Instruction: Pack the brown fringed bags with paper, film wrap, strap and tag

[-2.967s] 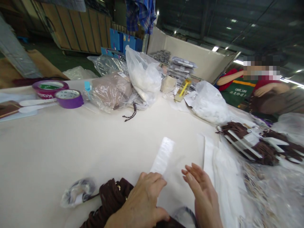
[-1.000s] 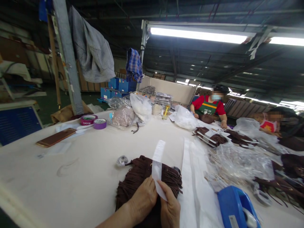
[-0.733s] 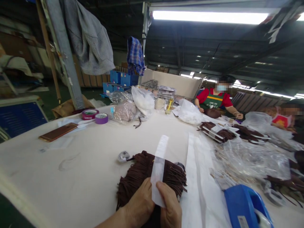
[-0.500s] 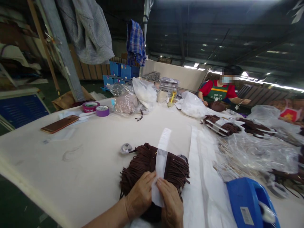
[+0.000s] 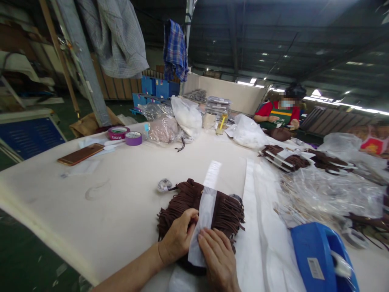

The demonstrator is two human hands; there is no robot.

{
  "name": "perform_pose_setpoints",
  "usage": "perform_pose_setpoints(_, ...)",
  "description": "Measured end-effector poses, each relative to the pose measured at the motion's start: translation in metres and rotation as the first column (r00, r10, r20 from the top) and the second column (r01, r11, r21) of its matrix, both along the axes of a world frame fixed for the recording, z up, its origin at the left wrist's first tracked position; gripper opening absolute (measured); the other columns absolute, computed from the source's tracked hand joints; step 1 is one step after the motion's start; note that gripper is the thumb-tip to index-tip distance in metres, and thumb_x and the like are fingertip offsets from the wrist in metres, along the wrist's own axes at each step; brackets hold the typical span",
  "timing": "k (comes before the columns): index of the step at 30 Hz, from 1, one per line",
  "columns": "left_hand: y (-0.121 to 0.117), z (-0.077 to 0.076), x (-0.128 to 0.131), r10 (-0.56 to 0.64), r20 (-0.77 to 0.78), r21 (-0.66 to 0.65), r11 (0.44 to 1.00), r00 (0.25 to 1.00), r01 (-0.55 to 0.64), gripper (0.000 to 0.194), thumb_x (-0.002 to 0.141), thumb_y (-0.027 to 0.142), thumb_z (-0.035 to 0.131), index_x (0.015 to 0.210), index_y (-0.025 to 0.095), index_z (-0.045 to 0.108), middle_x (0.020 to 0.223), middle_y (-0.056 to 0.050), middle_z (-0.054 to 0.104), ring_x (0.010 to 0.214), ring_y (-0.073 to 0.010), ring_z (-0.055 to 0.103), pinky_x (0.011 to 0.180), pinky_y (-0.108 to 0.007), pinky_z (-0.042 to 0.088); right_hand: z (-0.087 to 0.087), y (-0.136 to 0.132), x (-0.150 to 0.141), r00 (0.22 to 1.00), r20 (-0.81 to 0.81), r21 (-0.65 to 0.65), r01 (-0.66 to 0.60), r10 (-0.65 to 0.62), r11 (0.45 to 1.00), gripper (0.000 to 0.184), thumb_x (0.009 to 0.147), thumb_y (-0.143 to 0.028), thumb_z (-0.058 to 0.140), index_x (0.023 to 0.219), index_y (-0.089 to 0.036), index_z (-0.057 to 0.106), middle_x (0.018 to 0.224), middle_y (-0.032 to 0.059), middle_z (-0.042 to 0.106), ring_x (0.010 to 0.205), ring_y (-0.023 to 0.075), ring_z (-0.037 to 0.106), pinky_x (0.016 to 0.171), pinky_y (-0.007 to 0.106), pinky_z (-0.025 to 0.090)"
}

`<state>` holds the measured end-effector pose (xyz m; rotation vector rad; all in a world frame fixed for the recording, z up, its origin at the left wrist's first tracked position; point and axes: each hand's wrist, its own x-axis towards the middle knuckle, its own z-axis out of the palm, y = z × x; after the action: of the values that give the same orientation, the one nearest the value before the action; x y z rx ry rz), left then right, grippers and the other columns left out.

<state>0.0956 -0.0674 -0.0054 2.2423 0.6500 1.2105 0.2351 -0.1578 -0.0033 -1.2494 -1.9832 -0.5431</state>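
A dark brown fringed bag (image 5: 182, 202) lies on the table in front of me, with a translucent white strip (image 5: 208, 205) running lengthwise over its middle. My left hand (image 5: 178, 235) is closed at the strip's left edge, its fingers curled and the thumb against the strip. Flat on the strip's lower right side, my right hand (image 5: 217, 255) has its fingers stretched out. A wrapped round piece (image 5: 164, 185) sticks out at the bag's upper left corner. The bag's lower part is partly hidden by my hands.
Right of the bag run long white sheets (image 5: 258, 219) and a blue tape dispenser (image 5: 322, 255). Purple tape rolls (image 5: 133, 138) and a phone (image 5: 80, 154) lie at the left. Plastic-wrapped goods (image 5: 164, 129) stand behind. A co-worker (image 5: 278, 113) is across the table.
My left hand has drawn its fingers in and moved slightly off the strip's middle. My right hand has flattened onto the strip. The co-worker's hands have come closer together.
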Motion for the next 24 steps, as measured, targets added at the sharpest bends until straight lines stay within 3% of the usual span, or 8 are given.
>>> perform_pose_setpoints(6,0.008,0.003,0.003,0.023,0.092,-0.074,0.997,0.995,-0.017,0.030,0.084,0.008,0.037,0.111,0.018,0.045,0.094,-0.005,0.058,0.085,-0.0128,0.059,0.077,-0.024,0.051,-0.004,0.004,-0.002,0.996,0.085,0.083,0.004,-0.011,0.997,0.034,0.086,-0.007,0.030,0.098,-0.013,0.061,0.092,0.0071,0.071,0.094,0.0164,0.063,0.085,0.032,0.045)
perform_pose_setpoints(9,0.009,0.012,-0.001,-0.086,0.035,0.044,0.995,0.996,0.085,0.030,0.084,0.008,0.039,0.111,0.017,0.049,0.108,-0.009,0.057,0.101,-0.0165,0.055,0.088,-0.029,0.047,-0.005,0.004,-0.004,0.995,0.102,0.078,0.013,-0.021,0.997,0.034,0.087,-0.006,0.029,0.097,-0.011,0.061,0.090,0.0072,0.071,0.092,0.0174,0.064,0.085,0.034,0.043)
perform_pose_setpoints(12,0.008,0.018,-0.011,-0.278,-0.163,0.197,0.931,0.947,0.308,0.029,0.085,0.009,0.039,0.111,0.015,0.050,0.113,-0.011,0.057,0.109,-0.0183,0.051,0.099,-0.034,0.040,-0.005,0.002,-0.005,0.997,0.082,0.055,0.000,-0.005,0.998,0.032,0.087,-0.006,0.031,0.097,-0.011,0.061,0.090,0.0073,0.071,0.092,0.0178,0.063,0.086,0.035,0.042)
perform_pose_setpoints(14,0.009,0.019,-0.020,-0.345,-0.271,0.233,0.882,0.898,0.409,0.028,0.087,0.011,0.039,0.112,0.013,0.050,0.111,-0.012,0.059,0.110,-0.0190,0.051,0.100,-0.036,0.037,-0.005,0.001,-0.006,0.998,0.059,0.031,-0.010,0.008,0.999,0.030,0.086,-0.005,0.033,0.098,-0.011,0.060,0.092,0.0078,0.071,0.094,0.0178,0.063,0.088,0.035,0.041)
perform_pose_setpoints(17,0.013,0.018,-0.031,-0.397,-0.365,0.230,0.838,0.842,0.495,0.032,0.088,0.015,0.038,0.119,0.009,0.044,0.117,-0.015,0.056,0.118,-0.0219,0.044,0.102,-0.038,0.034,-0.004,-0.001,-0.009,0.999,0.034,-0.027,-0.004,0.005,1.000,0.027,0.087,-0.006,0.035,0.102,-0.012,0.058,0.097,0.0081,0.070,0.098,0.0177,0.061,0.089,0.036,0.040)
perform_pose_setpoints(22,0.023,0.016,-0.040,-0.502,-0.457,0.199,0.747,0.734,0.634,0.058,0.085,0.041,0.046,0.128,0.004,0.033,0.126,-0.023,0.046,0.124,-0.0287,0.036,0.104,-0.045,0.030,-0.003,-0.002,-0.014,1.000,0.010,-0.073,0.013,-0.012,0.997,0.027,0.089,-0.011,0.034,0.104,-0.013,0.057,0.098,0.0075,0.069,0.100,0.0175,0.060,0.091,0.036,0.036)
perform_pose_setpoints(24,0.026,0.014,-0.041,-0.503,-0.488,0.209,0.727,0.714,0.655,0.063,0.085,0.044,0.047,0.129,0.003,0.031,0.126,-0.024,0.045,0.125,-0.0299,0.035,0.104,-0.046,0.030,-0.003,-0.003,-0.015,1.000,0.000,-0.085,0.019,-0.019,0.996,0.027,0.089,-0.011,0.034,0.104,-0.013,0.057,0.099,0.0070,0.069,0.101,0.0171,0.059,0.094,0.035,0.034)
